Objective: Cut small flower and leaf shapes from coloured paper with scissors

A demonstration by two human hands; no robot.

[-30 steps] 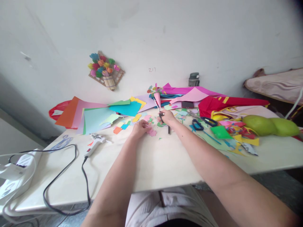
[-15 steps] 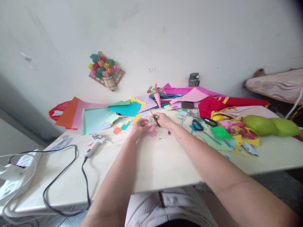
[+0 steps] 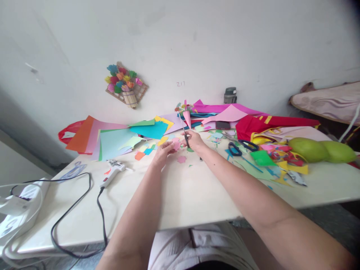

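Note:
My left hand (image 3: 164, 152) pinches a small pink paper cutout (image 3: 176, 144) above the table. Just right of it, my right hand (image 3: 194, 141) is closed round the dark handle of a pair of scissors (image 3: 186, 138), whose blades point up and away from me. Below the hands another pink flower-shaped paper piece (image 3: 181, 159) lies flat on the white table (image 3: 197, 198). Scraps of yellow, orange and blue paper (image 3: 147, 151) are scattered left of my left hand. Behind the hands stands a pink paper cone (image 3: 187, 117) with small coloured pieces at its top.
A white glue gun (image 3: 111, 175) with a black cord lies left, near a power strip (image 3: 25, 202). Coloured sheets (image 3: 118, 140) spread along the back. To the right are larger scissors (image 3: 242, 146), red cloth (image 3: 278, 123), scraps and a green cushion-like object (image 3: 320, 150).
The scissors have swung more upright and their blades have moved away from the pink cutout. The cutout now shows more fully in my left hand.

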